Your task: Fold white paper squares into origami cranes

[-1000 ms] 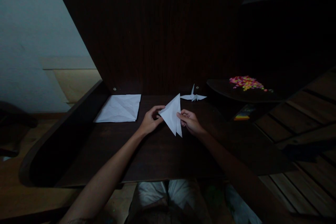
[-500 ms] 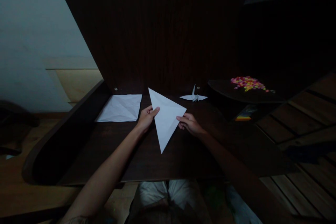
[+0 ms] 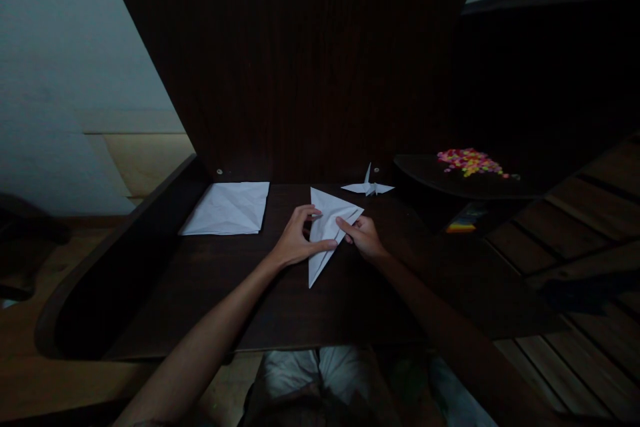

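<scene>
A white sheet of paper folded into a triangle (image 3: pixel 325 210) is above the dark desk, one point toward me and its layers parted along the right edge. My right hand (image 3: pixel 364 237) pinches its right corner, thumb on top and fingers curled underneath. At the left side, my left hand (image 3: pixel 296 238) is curved round the paper, its thumb stretched over the lower part and its fingertips on the upper left. Behind the right hand, a white paper crane (image 3: pixel 369 188) rests on the desk with its wings spread.
A stack of creased white paper (image 3: pixel 227 208) lies at the desk's left. Small colourful pieces (image 3: pixel 473 162) are heaped on a rounded shelf (image 3: pixel 425 170) at the right. A raised side panel (image 3: pixel 115 260) borders the desk (image 3: pixel 270 313), and a tall dark board (image 3: pixel 300 67) stands behind.
My left hand has moved from the paper's left edge to over its front, thumb reaching right. The triangle has turned and narrowed, and its right-hand layers now show apart. The right hand keeps its pinch.
</scene>
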The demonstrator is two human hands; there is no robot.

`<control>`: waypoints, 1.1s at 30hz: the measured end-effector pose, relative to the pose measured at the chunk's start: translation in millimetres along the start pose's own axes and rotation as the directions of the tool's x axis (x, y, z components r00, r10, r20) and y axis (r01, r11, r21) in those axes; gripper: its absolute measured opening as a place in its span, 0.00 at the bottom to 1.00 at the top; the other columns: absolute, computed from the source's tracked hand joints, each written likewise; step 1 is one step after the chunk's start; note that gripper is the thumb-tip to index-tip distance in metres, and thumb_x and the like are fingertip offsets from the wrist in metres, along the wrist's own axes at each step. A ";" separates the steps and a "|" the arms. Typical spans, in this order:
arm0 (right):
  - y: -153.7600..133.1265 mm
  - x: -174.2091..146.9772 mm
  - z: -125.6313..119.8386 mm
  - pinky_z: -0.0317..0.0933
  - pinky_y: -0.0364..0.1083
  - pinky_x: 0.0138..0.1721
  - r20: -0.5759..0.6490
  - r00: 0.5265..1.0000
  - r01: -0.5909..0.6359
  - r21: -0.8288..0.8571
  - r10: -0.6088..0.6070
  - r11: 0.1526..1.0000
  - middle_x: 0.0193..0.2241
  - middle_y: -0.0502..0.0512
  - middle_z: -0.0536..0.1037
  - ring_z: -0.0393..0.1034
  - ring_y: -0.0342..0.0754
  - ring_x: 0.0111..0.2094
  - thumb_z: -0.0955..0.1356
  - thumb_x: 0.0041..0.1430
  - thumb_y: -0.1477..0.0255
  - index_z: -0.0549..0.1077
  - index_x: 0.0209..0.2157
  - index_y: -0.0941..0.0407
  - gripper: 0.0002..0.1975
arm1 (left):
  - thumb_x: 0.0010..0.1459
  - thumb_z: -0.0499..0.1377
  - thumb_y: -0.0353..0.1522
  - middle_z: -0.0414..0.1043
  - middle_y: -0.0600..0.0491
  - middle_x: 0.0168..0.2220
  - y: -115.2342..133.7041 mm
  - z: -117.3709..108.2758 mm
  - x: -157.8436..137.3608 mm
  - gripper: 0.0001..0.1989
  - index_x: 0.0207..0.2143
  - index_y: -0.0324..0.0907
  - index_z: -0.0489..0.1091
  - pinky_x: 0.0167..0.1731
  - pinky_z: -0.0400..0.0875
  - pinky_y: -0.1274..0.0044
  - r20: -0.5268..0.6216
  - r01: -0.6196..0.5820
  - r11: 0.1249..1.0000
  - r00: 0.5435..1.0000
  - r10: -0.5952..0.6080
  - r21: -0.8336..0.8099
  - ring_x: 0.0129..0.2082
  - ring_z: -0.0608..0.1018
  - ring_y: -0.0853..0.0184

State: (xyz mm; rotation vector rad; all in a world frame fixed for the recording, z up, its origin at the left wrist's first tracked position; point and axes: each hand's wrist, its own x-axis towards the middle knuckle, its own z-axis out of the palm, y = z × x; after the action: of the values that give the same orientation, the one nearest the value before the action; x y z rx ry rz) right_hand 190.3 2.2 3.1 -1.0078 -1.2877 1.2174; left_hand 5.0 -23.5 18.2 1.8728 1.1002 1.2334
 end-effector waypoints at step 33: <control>-0.9 9.1 -11.7 0.43 0.38 0.12 -0.216 0.975 0.002 0.244 0.052 0.970 0.19 0.47 0.69 0.54 0.36 0.16 0.75 0.36 0.69 0.70 0.24 0.59 0.14 | 0.35 0.70 0.34 0.77 0.52 0.28 -24.6 -36.9 27.7 0.17 0.28 0.37 0.72 0.32 0.70 0.76 -0.352 0.166 0.709 0.777 -0.522 -0.685 0.29 0.77 0.65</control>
State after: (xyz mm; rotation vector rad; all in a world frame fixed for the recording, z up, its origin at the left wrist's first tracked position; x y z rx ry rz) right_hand 201.1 12.4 4.4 -0.9523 -0.9299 1.2114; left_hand -30.8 14.5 21.9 0.7683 1.0689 1.6571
